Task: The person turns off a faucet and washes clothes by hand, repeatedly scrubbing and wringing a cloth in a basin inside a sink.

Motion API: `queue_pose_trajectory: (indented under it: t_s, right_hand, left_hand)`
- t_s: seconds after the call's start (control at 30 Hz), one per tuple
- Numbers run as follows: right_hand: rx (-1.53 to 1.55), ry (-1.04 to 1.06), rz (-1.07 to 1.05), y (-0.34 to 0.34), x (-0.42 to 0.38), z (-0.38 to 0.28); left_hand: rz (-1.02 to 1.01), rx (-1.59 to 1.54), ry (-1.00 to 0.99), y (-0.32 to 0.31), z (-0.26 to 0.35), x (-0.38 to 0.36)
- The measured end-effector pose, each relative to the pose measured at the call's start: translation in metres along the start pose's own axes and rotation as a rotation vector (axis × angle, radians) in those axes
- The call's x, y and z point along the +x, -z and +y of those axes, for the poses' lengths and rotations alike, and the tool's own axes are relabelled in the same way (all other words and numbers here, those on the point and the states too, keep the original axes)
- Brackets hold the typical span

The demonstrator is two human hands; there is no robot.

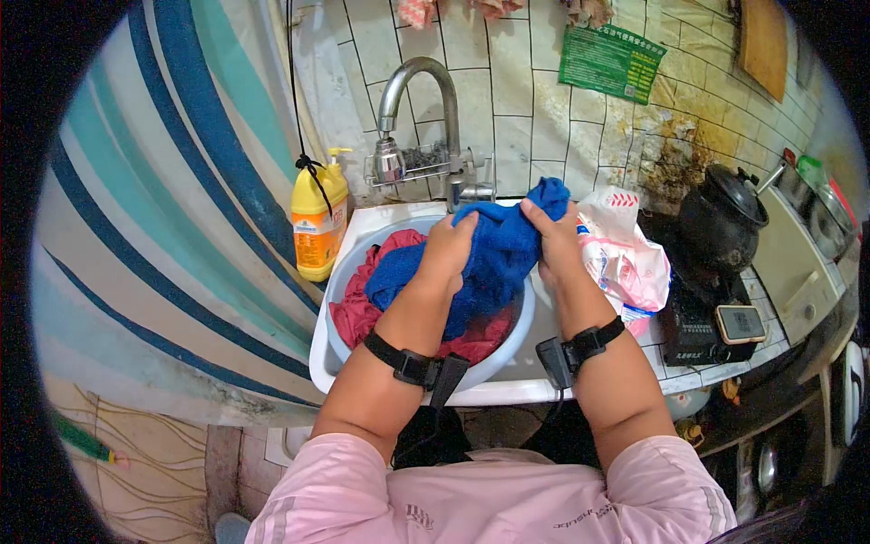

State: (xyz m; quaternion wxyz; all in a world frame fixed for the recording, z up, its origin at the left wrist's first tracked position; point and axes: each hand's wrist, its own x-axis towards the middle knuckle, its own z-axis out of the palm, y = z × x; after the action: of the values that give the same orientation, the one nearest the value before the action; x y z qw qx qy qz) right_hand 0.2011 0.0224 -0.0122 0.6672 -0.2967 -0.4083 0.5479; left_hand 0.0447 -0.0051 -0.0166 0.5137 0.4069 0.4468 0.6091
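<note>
Both hands grip a wet-looking blue cloth point(494, 258), perhaps a towel or garment; its exact kind does not show. My left hand point(449, 247) is closed on its upper left part. At the upper right, my right hand point(559, 238) is closed round a bunched end that sticks up above the fingers. The rest of the cloth hangs down into a light blue basin point(337, 340). Red fabric point(362, 288) lies in the basin, around and under the blue cloth. The basin stands in a white sink point(319, 361).
A curved metal faucet point(419, 68) rises behind the basin. Left stands a yellow pump bottle point(317, 218). To the right lie a white and pink plastic bag point(630, 258), a black pot point(720, 222) on a stove, and a phone-like device point(740, 324). A striped curtain point(163, 227) hangs left.
</note>
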Motion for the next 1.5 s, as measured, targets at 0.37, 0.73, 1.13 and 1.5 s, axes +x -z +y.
queue_pose_trajectory:
  t_s: [0.37,0.73,1.13,1.5]
  right_hand:
    - [0.096,0.026,-0.034,-0.013,-0.018,0.003]
    - [0.436,-0.354,-0.249,-0.003,-0.004,-0.003]
    - [-0.971,0.651,-0.355,-0.037,-0.053,0.001]
    - [-0.931,0.235,-0.078,-0.006,-0.002,0.021]
  left_hand:
    - [-0.183,0.319,-0.222,-0.013,-0.002,-0.015]
    - [-0.181,-0.081,-0.068,-0.01,0.013,-0.015]
    - [-0.11,-0.407,0.136,0.001,-0.032,0.012]
    - [0.082,0.153,-0.021,-0.027,-0.008,-0.017]
